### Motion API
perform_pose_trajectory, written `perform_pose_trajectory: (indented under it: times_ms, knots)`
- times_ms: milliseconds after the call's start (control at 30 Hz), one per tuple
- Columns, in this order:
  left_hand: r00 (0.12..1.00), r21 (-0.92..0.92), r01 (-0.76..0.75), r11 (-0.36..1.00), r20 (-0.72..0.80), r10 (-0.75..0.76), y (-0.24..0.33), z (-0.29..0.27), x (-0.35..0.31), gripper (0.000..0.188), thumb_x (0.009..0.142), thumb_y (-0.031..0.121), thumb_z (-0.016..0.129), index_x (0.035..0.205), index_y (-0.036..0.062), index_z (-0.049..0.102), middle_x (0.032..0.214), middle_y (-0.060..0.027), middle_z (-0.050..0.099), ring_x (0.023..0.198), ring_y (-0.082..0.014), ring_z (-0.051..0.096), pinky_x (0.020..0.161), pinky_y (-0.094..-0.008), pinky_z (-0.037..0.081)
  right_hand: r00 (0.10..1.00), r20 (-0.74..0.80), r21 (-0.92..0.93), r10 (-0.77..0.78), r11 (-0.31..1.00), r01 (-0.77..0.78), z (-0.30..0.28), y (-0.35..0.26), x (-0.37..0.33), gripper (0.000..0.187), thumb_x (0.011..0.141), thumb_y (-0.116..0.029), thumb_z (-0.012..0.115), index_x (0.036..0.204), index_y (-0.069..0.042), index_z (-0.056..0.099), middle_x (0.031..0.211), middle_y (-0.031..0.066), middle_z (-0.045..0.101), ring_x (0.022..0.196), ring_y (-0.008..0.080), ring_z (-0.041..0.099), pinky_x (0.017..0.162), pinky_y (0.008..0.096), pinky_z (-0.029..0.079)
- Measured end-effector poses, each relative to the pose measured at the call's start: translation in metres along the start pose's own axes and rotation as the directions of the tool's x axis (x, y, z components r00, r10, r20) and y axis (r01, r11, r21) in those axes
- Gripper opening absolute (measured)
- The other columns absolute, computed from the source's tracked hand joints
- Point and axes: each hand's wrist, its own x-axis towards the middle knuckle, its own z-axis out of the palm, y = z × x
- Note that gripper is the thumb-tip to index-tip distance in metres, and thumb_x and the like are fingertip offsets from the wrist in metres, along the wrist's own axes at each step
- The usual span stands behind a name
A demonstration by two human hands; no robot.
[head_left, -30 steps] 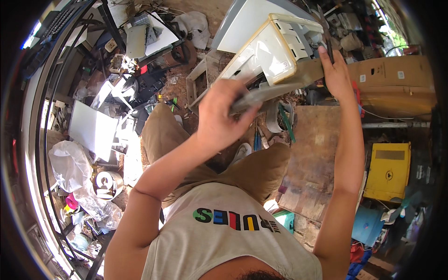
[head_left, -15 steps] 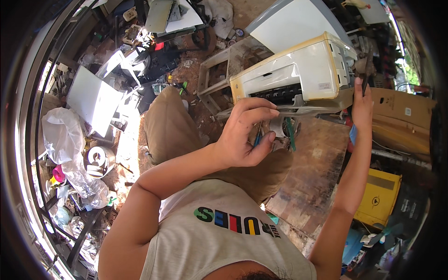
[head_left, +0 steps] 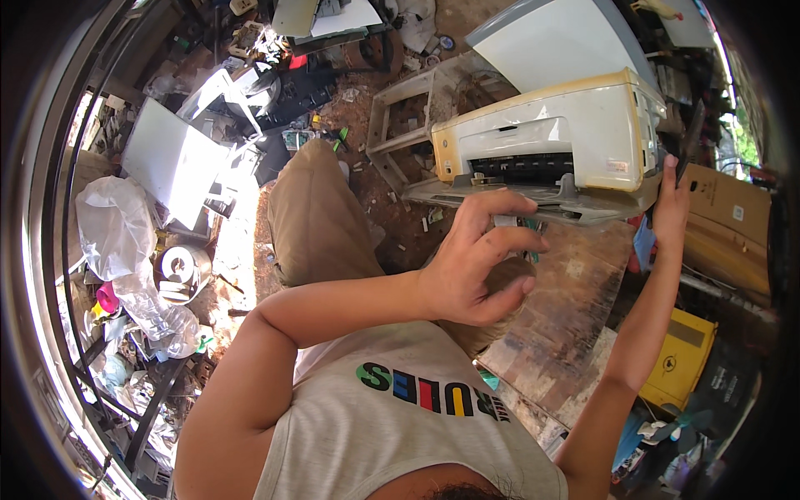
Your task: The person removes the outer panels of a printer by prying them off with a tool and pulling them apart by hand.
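Observation:
A white printer (head_left: 533, 142) with yellowed edges stands in front of me, with a grey translucent tray (head_left: 533, 200) jutting from its front below a dark slot. My left hand (head_left: 487, 262) is just on the near side of this tray, fingers curved and apart, with nothing in them. Its index fingertip overlaps the tray's edge in view; I cannot tell whether they touch. Beside the printer's right end, my right hand (head_left: 671, 204) is raised with its fingers around a thin dark piece (head_left: 691, 143) that points upward. What kind of piece it is stays unclear.
A worn wooden board (head_left: 558, 300) lies between me and the printer. Behind is a wooden frame (head_left: 400, 125) and a large white panel (head_left: 567, 42). Cardboard boxes (head_left: 725, 208) and a yellow case (head_left: 679, 358) are on the right. Scrap and a plastic bag (head_left: 112, 225) fill the left.
My left hand has shifted right and nearer to me, and its fingers have spread. The right hand has moved right with the dark piece. The whole view has shifted slightly.

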Motion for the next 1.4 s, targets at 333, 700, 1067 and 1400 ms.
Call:
perform_pose_trajectory:
  times_ms: [333, 700, 1067, 1400]
  knots:
    - [0.667, -0.203, 0.708, 0.676, 0.507, -0.546, 0.063, -0.03, 0.046, 0.035, 0.101, 0.028, 0.038, 0.117, 0.0053, 0.06, 0.129, -0.0176, 0.052, 0.142, -0.0374, 0.024, 0.115, -0.0461, 0.019, 0.965, 0.13, 0.012, 0.229, 0.973, -0.232, -0.011, 0.036, 0.02, 0.071, 0.099, -0.055, 0.047, 0.127, 0.009, 0.056, 0.122, 0.0192, 0.063, 0.112, 0.0281, 0.058, 0.101, 0.0357, 0.04]
    - [0.905, -0.337, 0.407, 0.849, 0.275, -0.325, 0.038, -0.033, 0.039, 0.044, 0.071, 0.028, 0.075, 0.106, 0.0071, 0.058, 0.139, -0.0263, 0.039, 0.125, -0.0467, 0.039, 0.101, -0.0585, 0.03, 0.955, 0.088, 0.135, 0.282, 0.947, -0.292, -0.026, 0.063, 0.019, 0.067, 0.098, -0.054, 0.051, 0.123, 0.007, 0.06, 0.116, 0.0156, 0.065, 0.103, 0.0199, 0.062, 0.092, 0.0336, 0.047]
    - [0.972, 0.121, -0.215, 0.969, -0.072, 0.225, -0.044, 0.021, -0.02, 0.009, 0.079, 0.021, 0.071, 0.087, 0.0176, 0.068, 0.139, -0.0098, 0.058, 0.132, -0.0293, 0.047, 0.112, -0.0479, 0.029, 0.972, 0.083, 0.191, 0.219, 0.954, -0.231, -0.009, 0.06, 0.023, 0.06, 0.099, -0.051, 0.051, 0.118, 0.005, 0.061, 0.11, 0.0121, 0.065, 0.098, 0.0165, 0.061, 0.087, 0.0317, 0.048]
    - [0.975, 0.087, -0.206, 0.975, -0.067, 0.212, -0.045, 0.019, -0.024, 0.006, 0.081, 0.023, 0.068, 0.086, 0.0201, 0.068, 0.14, -0.0089, 0.057, 0.132, -0.0285, 0.048, 0.112, -0.0462, 0.03, 0.981, 0.074, 0.204, 0.179, 0.96, -0.191, -0.002, 0.05, 0.013, 0.053, 0.1, -0.048, 0.052, 0.114, 0.002, 0.062, 0.105, 0.009, 0.065, 0.093, 0.0139, 0.06, 0.083, 0.0301, 0.048]
